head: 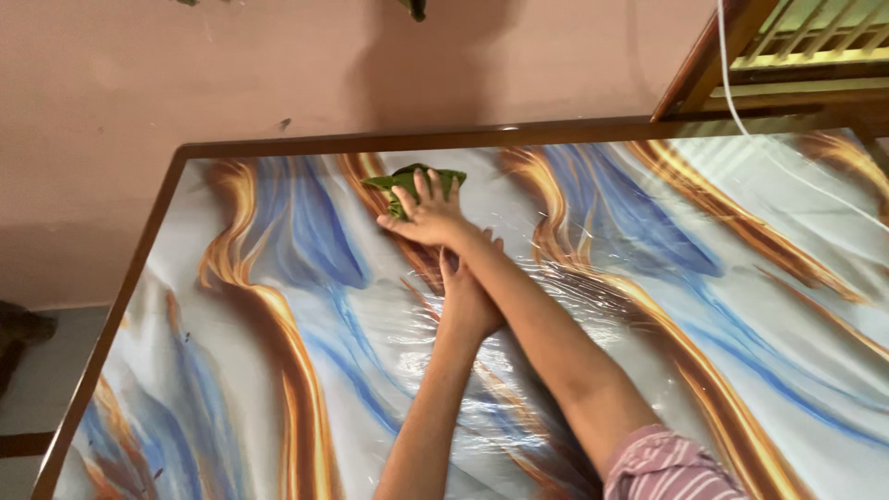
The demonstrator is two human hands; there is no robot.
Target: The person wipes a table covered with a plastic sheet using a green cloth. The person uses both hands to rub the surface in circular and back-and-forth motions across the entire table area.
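A crumpled green cloth (407,178) lies near the far edge of a table (259,389). The table has a glossy top swirled in blue, orange and white under clear plastic film. My right hand (428,218) presses down on the cloth with its fingers spread over it; that arm reaches in from the lower right in a pink striped sleeve. My left hand (468,301) lies flat on the tabletop just behind it, holding nothing, its fingertips tucked under my right wrist.
The table has a dark brown wooden rim (370,142) and stands close to a pink wall (278,65). A wooden frame (704,65) with a white cord (741,116) hanging across it is at the upper right. Grey floor (37,370) shows past the table's left edge.
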